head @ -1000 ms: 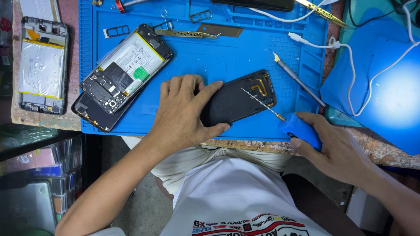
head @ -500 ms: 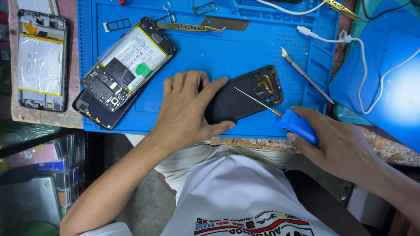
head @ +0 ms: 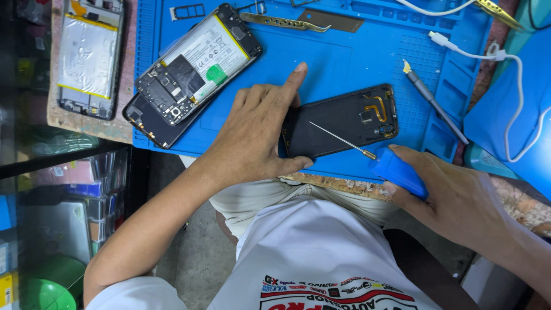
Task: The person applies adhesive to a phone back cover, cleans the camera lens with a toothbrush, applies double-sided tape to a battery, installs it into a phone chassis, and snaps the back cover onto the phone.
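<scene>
My left hand presses on the left end of a black phone back cover that lies inside-up on the blue work mat; the forefinger sticks out straight. My right hand grips the blue handle of a thin screwdriver. Its metal tip reaches over the middle of the cover. An opened phone with its battery and circuit board showing lies on the mat to the left of my left hand.
A second opened phone lies on the bench at far left. A metal pry tool rests on the mat's right side, and a white cable runs above it. Tweezers and a SIM tray sit along the mat's top.
My right hand has brought the screwdriver in from the right, so its tip now lies over the cover. My left hand stays on the cover, with its forefinger now raised and extended.
</scene>
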